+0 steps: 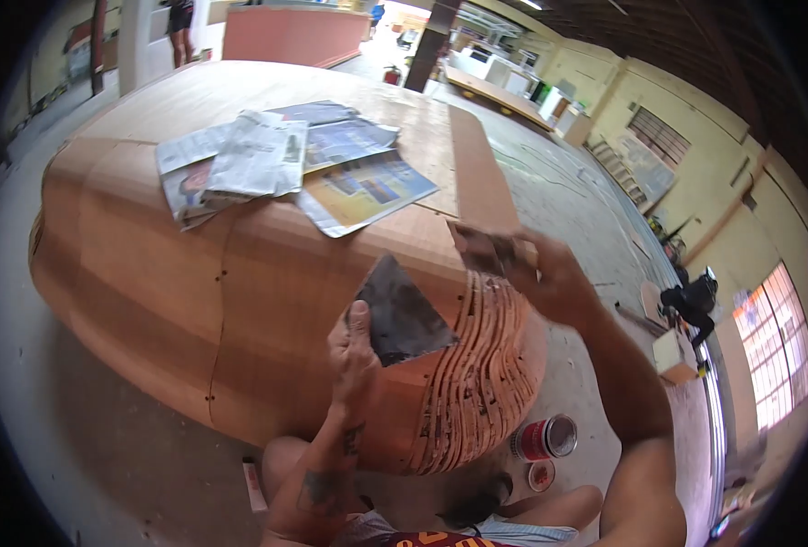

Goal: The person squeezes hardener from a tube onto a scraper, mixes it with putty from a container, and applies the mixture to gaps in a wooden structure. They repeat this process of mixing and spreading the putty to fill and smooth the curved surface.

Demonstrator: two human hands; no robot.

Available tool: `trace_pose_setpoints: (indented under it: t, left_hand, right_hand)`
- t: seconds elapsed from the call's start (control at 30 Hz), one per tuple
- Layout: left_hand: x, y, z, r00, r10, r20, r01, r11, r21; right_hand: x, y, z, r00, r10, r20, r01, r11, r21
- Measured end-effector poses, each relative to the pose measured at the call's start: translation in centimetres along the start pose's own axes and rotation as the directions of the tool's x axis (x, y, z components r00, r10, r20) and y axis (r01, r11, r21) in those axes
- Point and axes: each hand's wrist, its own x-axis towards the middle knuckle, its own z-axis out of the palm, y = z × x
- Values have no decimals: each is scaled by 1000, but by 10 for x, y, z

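The left hand (354, 351) was raised in front of a large rounded wooden form (231, 273), its thumb and fingers clamped on the lower edge of a dark triangular scraper blade (399, 314). The blade stood roughly upright, its point uppermost, lying against or just before the form's end where stacked wooden layers (477, 365) showed as curved ribs; whether it actually touched the wood could not be told. The right hand (545, 273) was at the upper corner of that ribbed end, fingers closed on a small brown flat piece (481, 248), which rested at the top edge of the form. On the flat top of the form, well apart from both hands, lay several spread newspapers (281, 164), overlapping one another. On the concrete floor (76, 428) below the ribbed end, near the person's knee, a red can (547, 438) lay on its side with its open mouth showing, and a small round lid (540, 475) lay just beside it. A narrow light-coloured object (254, 485) lay on the floor by the left forearm; its nature could not be determined.
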Motion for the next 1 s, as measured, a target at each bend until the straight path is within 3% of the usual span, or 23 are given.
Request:
trace_pose_setpoints:
  t: [0.03,0.07,0.1,0.13,0.2,0.37,0.4,0.5,0.57,0.63,0.8,0.9,1.0]
  left_hand:
    - [0,-1,-2,998,-64,29,67,994,-87]
    - [0,-1,-4,989,-128,70,138,976,-170]
    - [-1,-1,-5,985,-150,83,165,962,-220]
    - [-2,-1,-5,980,-173,101,194,944,-268]
    - [-5,1,-7,972,-196,126,227,923,-310]
    - [-13,11,-6,977,-186,101,209,924,-321]
    - [-13,13,-7,975,-197,108,222,910,-351]
    - [-7,16,-13,974,-200,102,225,888,-401]
    - [-3,11,-17,984,-170,54,178,904,-388]
    - [-2,7,-17,987,-160,29,160,920,-358]
    - [1,1,-19,989,-141,37,145,940,-308]
    - [2,3,-17,991,-129,19,129,946,-297]
    - [5,4,-20,993,-115,11,113,953,-282]
  right_hand:
    - [-13,-6,14,990,-138,-35,141,986,84]
    - [-30,1,30,987,-162,-18,163,986,25]
    - [-34,-8,40,950,-313,20,311,933,-182]
    - [-43,-9,50,931,-359,70,365,900,-238]
    - [-57,-18,67,951,-296,95,309,869,-387]
    - [-64,-6,67,954,-263,145,300,831,-469]
    - [-65,-6,62,958,-244,149,286,820,-496]
    - [-48,-1,33,966,64,249,120,743,-659]
    - [-20,18,11,992,92,86,-1,688,-726]
    - [19,41,-11,967,252,44,-137,655,-743]
    - [79,99,-7,943,292,161,-65,635,-770]
    - [98,72,0,787,562,254,-153,577,-803]
    - [98,78,3,803,524,283,-89,576,-813]
